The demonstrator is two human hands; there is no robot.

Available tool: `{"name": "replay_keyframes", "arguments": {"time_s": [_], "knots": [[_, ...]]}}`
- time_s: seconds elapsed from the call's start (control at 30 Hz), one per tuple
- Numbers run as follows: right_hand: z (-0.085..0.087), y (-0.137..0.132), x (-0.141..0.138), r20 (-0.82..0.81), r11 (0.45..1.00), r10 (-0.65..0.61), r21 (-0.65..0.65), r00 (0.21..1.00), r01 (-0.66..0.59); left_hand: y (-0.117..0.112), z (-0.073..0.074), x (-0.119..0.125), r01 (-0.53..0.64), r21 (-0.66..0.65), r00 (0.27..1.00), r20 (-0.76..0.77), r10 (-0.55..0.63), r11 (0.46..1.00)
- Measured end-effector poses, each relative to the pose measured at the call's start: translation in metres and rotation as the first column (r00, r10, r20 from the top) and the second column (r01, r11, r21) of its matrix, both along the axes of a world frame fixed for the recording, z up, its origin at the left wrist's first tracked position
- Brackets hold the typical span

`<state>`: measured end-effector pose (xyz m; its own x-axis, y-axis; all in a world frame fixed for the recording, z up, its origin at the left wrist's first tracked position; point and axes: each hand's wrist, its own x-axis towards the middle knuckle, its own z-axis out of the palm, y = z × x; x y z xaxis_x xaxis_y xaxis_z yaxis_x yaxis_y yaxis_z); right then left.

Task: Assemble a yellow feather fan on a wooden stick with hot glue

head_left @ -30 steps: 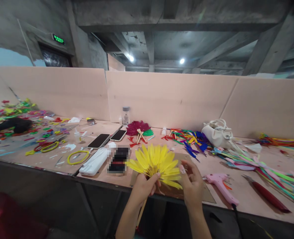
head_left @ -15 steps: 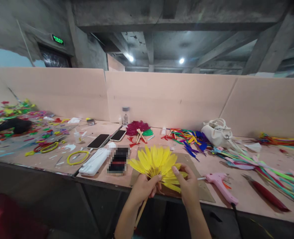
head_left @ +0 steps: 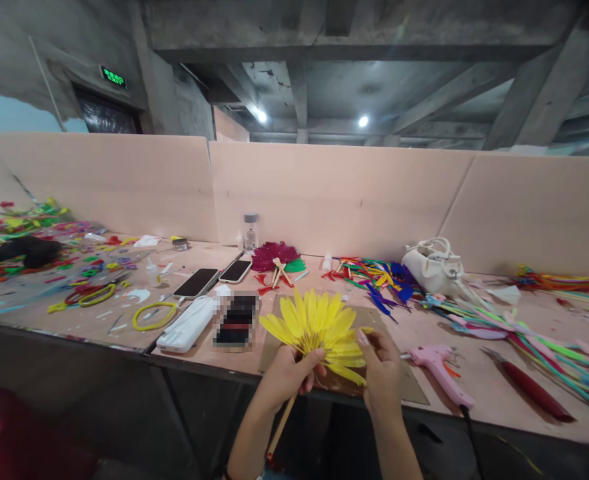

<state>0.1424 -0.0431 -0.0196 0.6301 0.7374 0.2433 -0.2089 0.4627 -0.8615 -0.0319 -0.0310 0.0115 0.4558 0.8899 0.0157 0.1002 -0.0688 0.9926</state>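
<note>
The table (head_left: pixel 209 255) spans the lower frame, a brown board (head_left: pixel 414 388) at its front edge. Lower centre is the yellow feather fan (head_left: pixel 319 320), its base grasped in my left hand (head_left: pixel 290 372). My right hand (head_left: pixel 384 370) curls at the fan's right edge; whether it pinches there, I cannot tell. Lower right lies a pink glue gun (head_left: pixel 435 363).

Stick (head_left: pixel 282 427) partly hidden, phone screen (head_left: pixel 236 321) pixelated
</note>
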Motion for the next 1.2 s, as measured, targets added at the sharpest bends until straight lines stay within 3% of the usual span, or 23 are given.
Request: {"name": "replay_keyframes", "arguments": {"time_s": [0.2,0.3,0.43,0.53,0.7,0.97,1.2], "knots": [[0.001,-0.005,0.006,0.076,0.967,-0.245,0.093,0.967,0.238,0.002,-0.005,0.001,-0.021,-0.015,1.000,0.022,0.021,1.000],[0.007,-0.010,0.010,0.185,0.957,-0.280,0.130,0.942,0.259,0.002,-0.007,0.001,-0.008,-0.021,0.998,0.067,0.010,1.000],[0.024,-0.020,0.015,0.371,0.958,-0.279,0.174,0.886,0.229,0.001,-0.005,0.000,-0.035,-0.063,0.993,0.115,0.042,0.997],[0.036,-0.022,0.018,0.519,0.973,-0.212,0.190,0.828,0.130,-0.001,-0.002,0.001,-0.036,-0.093,0.989,0.139,0.048,0.995],[0.049,-0.013,0.014,0.757,0.974,-0.192,0.226,0.624,0.026,0.000,-0.003,0.002,0.052,-0.027,0.983,0.178,-0.046,0.998],[0.059,0.001,-0.001,0.895,0.955,-0.221,0.279,0.387,-0.101,0.001,-0.002,0.000,0.131,-0.013,0.985,0.112,-0.129,0.991],[0.066,-0.001,0.005,0.909,0.955,-0.258,0.292,0.326,-0.059,0.001,-0.004,0.000,0.132,-0.017,0.987,0.095,-0.130,0.991]]}}
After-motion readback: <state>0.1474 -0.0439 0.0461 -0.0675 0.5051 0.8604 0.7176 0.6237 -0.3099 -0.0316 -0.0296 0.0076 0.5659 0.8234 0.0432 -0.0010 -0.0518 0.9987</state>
